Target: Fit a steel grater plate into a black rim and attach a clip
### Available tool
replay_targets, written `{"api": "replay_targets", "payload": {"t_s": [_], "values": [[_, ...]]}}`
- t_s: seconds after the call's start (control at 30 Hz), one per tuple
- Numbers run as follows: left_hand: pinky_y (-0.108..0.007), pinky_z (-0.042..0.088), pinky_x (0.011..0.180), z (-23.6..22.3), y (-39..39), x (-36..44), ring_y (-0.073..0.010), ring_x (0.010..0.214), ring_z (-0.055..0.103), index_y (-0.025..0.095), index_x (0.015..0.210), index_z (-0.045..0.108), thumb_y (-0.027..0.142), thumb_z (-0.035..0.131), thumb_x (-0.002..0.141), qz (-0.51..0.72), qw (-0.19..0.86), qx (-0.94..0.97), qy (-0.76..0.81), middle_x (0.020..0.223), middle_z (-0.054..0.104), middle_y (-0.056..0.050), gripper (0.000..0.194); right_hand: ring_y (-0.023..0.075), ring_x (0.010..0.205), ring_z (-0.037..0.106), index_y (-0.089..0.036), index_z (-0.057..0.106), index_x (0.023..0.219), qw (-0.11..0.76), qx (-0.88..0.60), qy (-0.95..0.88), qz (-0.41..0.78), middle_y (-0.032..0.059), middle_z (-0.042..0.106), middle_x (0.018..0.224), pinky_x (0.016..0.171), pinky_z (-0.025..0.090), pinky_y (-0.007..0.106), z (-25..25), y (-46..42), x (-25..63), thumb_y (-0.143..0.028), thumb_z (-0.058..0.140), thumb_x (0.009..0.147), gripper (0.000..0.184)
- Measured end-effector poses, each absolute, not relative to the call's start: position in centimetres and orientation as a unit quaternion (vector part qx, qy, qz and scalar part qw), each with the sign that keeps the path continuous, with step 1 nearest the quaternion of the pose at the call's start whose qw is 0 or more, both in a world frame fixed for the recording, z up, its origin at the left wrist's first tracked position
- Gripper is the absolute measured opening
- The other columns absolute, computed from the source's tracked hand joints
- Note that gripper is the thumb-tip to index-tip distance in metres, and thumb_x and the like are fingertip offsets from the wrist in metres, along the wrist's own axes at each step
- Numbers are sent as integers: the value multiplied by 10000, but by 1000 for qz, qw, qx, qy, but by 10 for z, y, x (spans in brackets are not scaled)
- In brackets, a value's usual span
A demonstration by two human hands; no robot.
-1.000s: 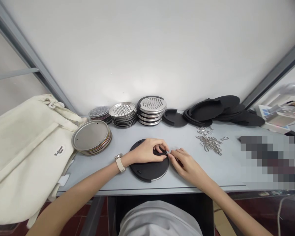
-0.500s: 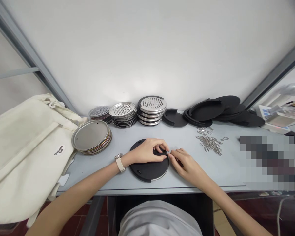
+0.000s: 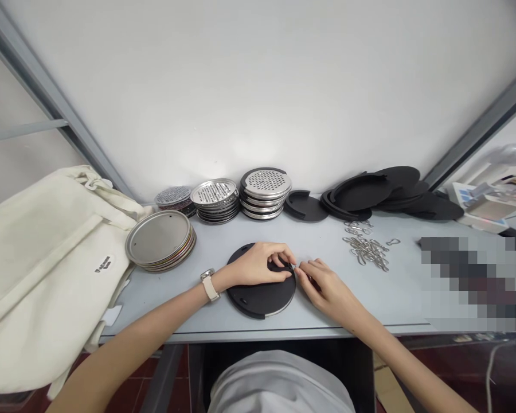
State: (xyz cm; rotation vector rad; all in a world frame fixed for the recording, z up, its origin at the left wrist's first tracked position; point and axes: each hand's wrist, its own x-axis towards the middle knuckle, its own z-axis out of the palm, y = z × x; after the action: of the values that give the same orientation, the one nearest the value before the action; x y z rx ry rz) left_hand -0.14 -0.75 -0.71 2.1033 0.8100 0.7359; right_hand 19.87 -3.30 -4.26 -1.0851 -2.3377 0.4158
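A round black disc [image 3: 264,298] lies flat near the table's front edge, with a strip of silvery metal showing along its lower right rim. My left hand [image 3: 264,264] rests over it, fingers curled and thumb stretched toward the right rim, gripping there. Just right of that rim, my right hand [image 3: 322,287] is closed in a pinch on a small metal clip, mostly hidden by the fingertips. The two hands' fingertips nearly meet. Farther right lies a loose pile of silvery snap clips [image 3: 367,250].
Along the wall stand stacks of perforated metal grater discs [image 3: 215,192], a taller grater stack [image 3: 266,183] and several black round covers [image 3: 361,192]. Plain metal discs [image 3: 159,238] are piled at left, beside a cream canvas bag [image 3: 60,258]. A pixelated patch covers the table's right.
Almost nothing differs. Both hands keep their places at the disc's right rim, with only a slight shift of the fingertips.
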Motion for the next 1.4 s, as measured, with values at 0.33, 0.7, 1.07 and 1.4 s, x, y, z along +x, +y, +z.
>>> {"api": "replay_targets", "payload": {"t_s": [0.33,0.7,1.07,1.4], "values": [[-197,468,703,-7,-7,-2,-91,727,562,145,924,621,140,615,730,286,374,824,316,876,648,-17,194,169,638,432,-212,395,688,250,-400,-869,151,-1,453,622,635,353,297,-44,-32,198,-248,324,971,294],[-203,468,703,-7,-7,-2,-96,732,568,147,924,619,158,619,738,279,376,824,320,868,645,-20,186,173,636,426,-215,373,678,254,-406,-864,154,0,449,617,638,351,301,-44,-32,198,-256,326,972,300],[-210,467,705,-7,-7,-2,-100,734,576,144,922,624,158,616,736,284,373,824,318,869,653,-26,187,171,628,435,-213,418,689,258,-401,-868,141,4,474,616,632,363,298,-44,-32,199,-244,328,970,297],[-211,471,716,-6,-8,-1,-101,742,577,142,921,621,148,613,739,275,373,825,323,884,653,-32,183,173,627,451,-213,441,691,257,-402,-868,137,12,493,624,618,374,299,-42,-32,198,-240,338,966,295]]}}
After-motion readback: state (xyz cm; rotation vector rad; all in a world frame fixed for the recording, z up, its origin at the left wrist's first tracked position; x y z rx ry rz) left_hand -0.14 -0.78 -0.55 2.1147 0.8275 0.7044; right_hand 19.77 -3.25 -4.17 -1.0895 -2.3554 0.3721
